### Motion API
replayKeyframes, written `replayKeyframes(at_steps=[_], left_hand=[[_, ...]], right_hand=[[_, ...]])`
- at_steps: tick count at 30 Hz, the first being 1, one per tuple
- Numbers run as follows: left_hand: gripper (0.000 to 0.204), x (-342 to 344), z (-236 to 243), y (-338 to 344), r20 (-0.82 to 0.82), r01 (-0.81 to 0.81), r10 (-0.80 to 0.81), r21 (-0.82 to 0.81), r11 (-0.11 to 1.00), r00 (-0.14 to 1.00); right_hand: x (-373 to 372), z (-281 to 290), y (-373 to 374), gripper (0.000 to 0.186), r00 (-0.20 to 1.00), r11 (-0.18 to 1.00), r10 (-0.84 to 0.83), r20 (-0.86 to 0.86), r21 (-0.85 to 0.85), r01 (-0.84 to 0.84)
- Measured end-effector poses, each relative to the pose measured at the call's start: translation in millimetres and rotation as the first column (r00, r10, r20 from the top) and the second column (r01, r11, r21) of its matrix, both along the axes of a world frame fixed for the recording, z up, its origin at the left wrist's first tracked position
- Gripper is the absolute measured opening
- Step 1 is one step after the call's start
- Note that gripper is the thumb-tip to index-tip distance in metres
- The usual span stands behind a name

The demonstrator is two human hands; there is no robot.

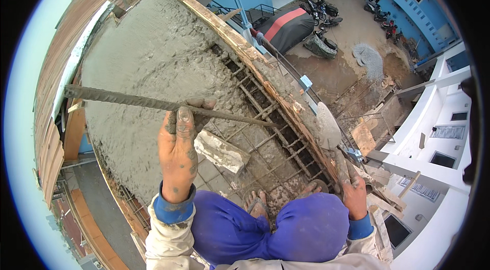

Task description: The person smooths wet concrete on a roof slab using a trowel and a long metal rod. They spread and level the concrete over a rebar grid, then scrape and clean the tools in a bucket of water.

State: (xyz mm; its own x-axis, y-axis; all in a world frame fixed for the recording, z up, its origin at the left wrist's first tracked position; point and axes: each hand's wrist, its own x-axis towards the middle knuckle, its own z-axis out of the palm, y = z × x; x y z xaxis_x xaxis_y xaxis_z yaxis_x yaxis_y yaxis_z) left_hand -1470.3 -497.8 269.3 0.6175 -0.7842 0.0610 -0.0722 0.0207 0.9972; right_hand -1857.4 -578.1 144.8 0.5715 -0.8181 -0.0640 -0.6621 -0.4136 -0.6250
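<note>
My left hand (176, 150), smeared with cement, is closed around a long, cement-coated bar (117, 98). The bar slants across the slab from the far left down to the rebar trench, narrowing toward its right end. Whether it is wood or metal I cannot tell. On the right, my right hand (354, 193) grips a trowel (328, 126) by its handle, the grey blade pointing away over the board's edge. Wet concrete (132, 50) covers the far and left part of the slab. A pale, rough block (222, 151) lies on the rebar mesh (265, 142) just right of my left wrist.
A wooden formwork board (240, 48) runs along the slab's right edge, beside exposed rebar. Beyond it is a drop to a courtyard with a covered car (286, 30), motorcycles and a gravel pile (368, 60). Roofing (61, 65) borders the left. My feet (255, 201) stand among the mesh.
</note>
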Motion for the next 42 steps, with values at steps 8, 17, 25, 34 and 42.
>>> replayKeyframes(at_steps=[8, 17, 25, 34, 42], left_hand=[[0.034, -30.7, 4.6, -5.6, -0.040, -0.168, 0.164, -0.120, 0.978, 0.986], [0.055, -19.4, -0.3, 2.9, 0.306, -0.096, 0.060, 0.101, 0.990, 0.950], [0.061, -15.2, 4.7, -13.5, 0.185, -0.213, 0.221, -0.062, 0.975, 0.957], [0.072, -16.7, 2.6, -36.5, 0.181, -0.261, 0.269, -0.066, 0.963, 0.946], [0.076, -42.6, 1.3, -51.5, 0.206, -0.072, 0.086, -0.078, 0.994, 0.975]], right_hand=[[254.0, -1.6, -97.2, 0.046, 0.999, 0.968, 0.045, 0.002, 0.248, -0.044], [318.8, -1.6, -128.0, 0.045, 0.949, 0.950, 0.299, -0.101, -0.057, -0.306], [213.1, 33.7, -139.7, 0.038, 0.961, 0.947, 0.246, 0.126, 0.181, -0.266], [141.4, 124.1, -122.1, 0.035, 0.772, 0.615, 0.566, -0.288, 0.772, -0.162], [295.5, -68.7, -14.5, 0.047, 0.920, 0.773, 0.372, -0.126, 0.590, -0.232]])
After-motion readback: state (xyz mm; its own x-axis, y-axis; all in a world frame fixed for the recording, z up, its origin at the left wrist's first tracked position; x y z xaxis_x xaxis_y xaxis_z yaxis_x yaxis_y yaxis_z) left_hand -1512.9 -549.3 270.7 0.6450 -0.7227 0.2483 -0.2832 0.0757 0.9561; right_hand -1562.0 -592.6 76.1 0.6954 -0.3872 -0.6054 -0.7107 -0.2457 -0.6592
